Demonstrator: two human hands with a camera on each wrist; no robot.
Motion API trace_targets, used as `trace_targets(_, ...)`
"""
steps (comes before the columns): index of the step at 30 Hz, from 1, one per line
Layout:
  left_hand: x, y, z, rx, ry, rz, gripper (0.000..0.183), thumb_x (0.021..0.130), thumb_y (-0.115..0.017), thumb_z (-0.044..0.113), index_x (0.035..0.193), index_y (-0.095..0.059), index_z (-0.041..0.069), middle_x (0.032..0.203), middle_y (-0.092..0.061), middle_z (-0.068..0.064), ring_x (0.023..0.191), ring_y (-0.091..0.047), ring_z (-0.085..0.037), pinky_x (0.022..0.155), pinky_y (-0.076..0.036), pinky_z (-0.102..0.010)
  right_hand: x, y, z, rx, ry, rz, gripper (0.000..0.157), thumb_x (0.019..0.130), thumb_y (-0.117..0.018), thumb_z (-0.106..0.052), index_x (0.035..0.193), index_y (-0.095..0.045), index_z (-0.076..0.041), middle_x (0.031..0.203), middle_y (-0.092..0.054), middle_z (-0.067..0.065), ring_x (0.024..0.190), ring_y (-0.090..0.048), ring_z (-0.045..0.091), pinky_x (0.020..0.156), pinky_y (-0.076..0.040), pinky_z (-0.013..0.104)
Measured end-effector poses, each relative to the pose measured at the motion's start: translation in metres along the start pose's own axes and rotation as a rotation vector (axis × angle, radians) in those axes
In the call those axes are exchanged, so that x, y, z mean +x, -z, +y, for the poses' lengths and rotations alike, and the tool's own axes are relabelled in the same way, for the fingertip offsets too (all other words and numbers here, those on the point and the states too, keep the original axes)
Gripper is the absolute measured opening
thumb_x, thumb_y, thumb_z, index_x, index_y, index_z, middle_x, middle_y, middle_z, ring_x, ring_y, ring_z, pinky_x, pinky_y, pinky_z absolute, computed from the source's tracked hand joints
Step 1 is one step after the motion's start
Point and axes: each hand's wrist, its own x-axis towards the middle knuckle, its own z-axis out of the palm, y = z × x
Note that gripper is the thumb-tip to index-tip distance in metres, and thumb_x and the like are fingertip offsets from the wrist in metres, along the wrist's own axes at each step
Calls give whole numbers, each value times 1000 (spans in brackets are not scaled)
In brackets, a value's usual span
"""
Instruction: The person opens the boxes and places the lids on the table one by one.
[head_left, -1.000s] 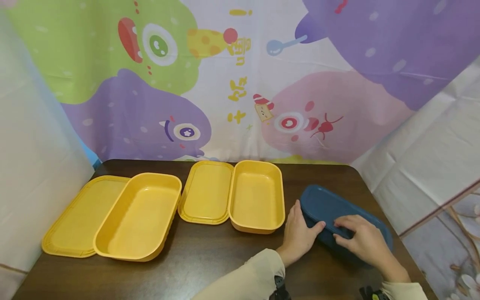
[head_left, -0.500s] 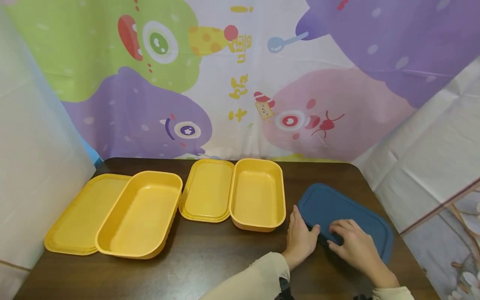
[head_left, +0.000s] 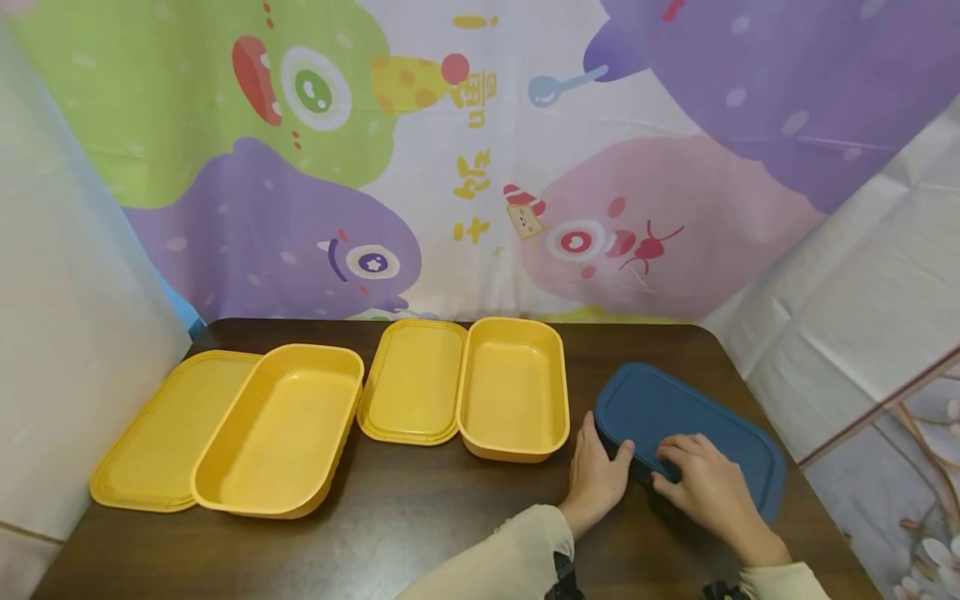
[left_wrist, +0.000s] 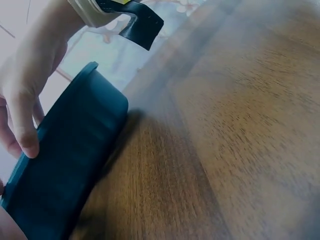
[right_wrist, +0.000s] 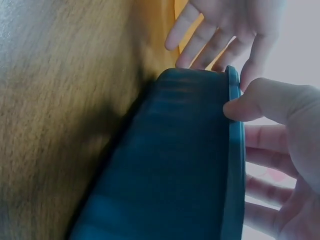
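A blue food container [right_wrist: 165, 165] stands on the right of the table with its blue lid [head_left: 720, 437] lying over it. In the head view the lid hides its inside. My left hand [head_left: 598, 479] rests against the container's left end, its fingers straight and the thumb near the front edge of the lid. My right hand [head_left: 708, 487] pinches the lid's front rim, with the thumb [right_wrist: 245, 105] against the rim and the fingers bent over the top. From the left wrist view, the container's side wall [left_wrist: 75, 145] shows below the right hand [left_wrist: 27, 95].
To the left lie a large yellow container [head_left: 281, 433] overlapping a yellow lid [head_left: 168, 437], and a smaller yellow container [head_left: 513, 387] beside its lid [head_left: 412, 379]. All sit on a dark wooden table [head_left: 420, 517]. A printed cloth [head_left: 480, 275] hangs behind.
The blue lid sat tilted and now lies flatter over the container. My right hand has shifted slightly left along the front rim; my left hand stays at the left end.
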Motion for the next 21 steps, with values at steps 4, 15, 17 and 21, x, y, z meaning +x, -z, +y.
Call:
trace_targets(4, 0, 0, 1, -7, 3, 6, 63, 99, -53, 37, 149, -33, 6, 151, -42, -13, 134, -47, -32, 108, -39, -51, 1, 2, 1, 1, -28, -9, 24, 62, -88, -17, 81, -74, -11, 92, -72, 1, 83, -66, 23, 52, -53, 37)
trace_targets(15, 3, 0, 1, -21, 27, 8, 52, 101, -48, 34, 145, -40, 7, 147, -46, -12, 132, -49, -30, 109, -39, -49, 2, 2, 3, 3, -22, -16, 23, 62, -87, -19, 79, -73, -12, 91, -72, -1, 80, -66, 21, 50, -51, 35)
trace_targets(17, 3, 0, 1, -13, 26, 15, 51, 101, -48, 32, 145, -41, 6, 145, -47, -12, 131, -49, -30, 108, -40, -48, 2, 0, 3, 0, -11, -8, 23, 62, -86, -19, 79, -73, -12, 90, -72, 0, 81, -66, 21, 50, -51, 36)
trace_targets(21, 4, 0, 1, -14, 25, 21, 49, 101, -48, 30, 144, -42, 6, 144, -49, -13, 130, -50, -30, 107, -40, -49, 1, -2, 5, -4, 1, 21, 23, 61, -86, -18, 79, -74, -10, 90, -72, 1, 83, -66, 23, 51, -53, 38)
